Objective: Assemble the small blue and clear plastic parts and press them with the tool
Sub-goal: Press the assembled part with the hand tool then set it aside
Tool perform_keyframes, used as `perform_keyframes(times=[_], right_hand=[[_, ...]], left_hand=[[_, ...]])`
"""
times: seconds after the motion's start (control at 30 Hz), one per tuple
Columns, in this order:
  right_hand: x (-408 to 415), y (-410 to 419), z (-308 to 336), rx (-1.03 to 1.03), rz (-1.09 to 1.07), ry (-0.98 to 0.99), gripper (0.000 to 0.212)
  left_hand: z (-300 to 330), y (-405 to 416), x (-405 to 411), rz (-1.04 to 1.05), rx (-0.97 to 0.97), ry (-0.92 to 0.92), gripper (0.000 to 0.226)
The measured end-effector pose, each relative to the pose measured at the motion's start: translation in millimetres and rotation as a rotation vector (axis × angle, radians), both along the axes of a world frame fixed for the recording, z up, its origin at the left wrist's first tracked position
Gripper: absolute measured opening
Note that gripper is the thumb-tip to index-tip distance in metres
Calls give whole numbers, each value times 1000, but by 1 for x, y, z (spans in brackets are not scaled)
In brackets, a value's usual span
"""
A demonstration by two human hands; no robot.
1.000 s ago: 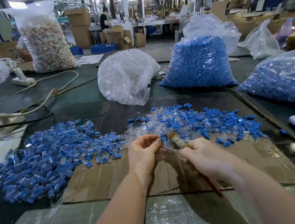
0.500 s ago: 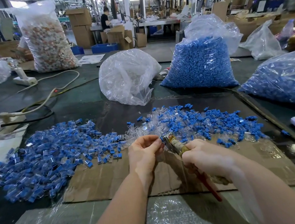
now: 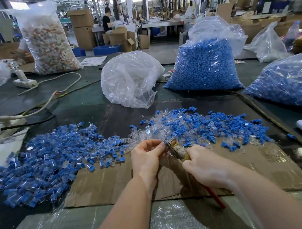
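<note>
The right hand (image 3: 205, 167) curls tight round a red-handled metal pressing tool (image 3: 178, 150), tilted up and left. The tool tip touches the left hand (image 3: 147, 159), whose curled fingers pinch a small part too hidden to make out. Both hands hover over flat brown cardboard (image 3: 105, 182). No writing can be read. Behind lie loose blue and clear plastic parts (image 3: 197, 124), a pile of joined pieces (image 3: 46, 163), then a clear bag of blue parts (image 3: 204, 67).

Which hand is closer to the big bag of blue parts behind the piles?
Right. The right hand sits almost straight below the bag of blue parts; the left hand is further left.
</note>
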State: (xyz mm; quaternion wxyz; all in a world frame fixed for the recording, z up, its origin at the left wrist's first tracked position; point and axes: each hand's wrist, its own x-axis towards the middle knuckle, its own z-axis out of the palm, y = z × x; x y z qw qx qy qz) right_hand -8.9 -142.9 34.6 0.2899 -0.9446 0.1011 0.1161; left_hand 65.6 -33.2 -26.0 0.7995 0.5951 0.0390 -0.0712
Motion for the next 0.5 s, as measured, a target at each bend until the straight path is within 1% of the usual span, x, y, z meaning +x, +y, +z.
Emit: perform_keyframes(times=[0.2,0.33,0.5], right_hand=[[0,1,-5,30,-33,26,16],[-2,0,-2,45,-34,29,21],[-4,0,9,131,-22,79,19]], left_hand=[[0,0,-1,-27,26,-11,11],[1,1,-2,-18,-5,6,11],[2,1,-2,-7,-25,23,11]])
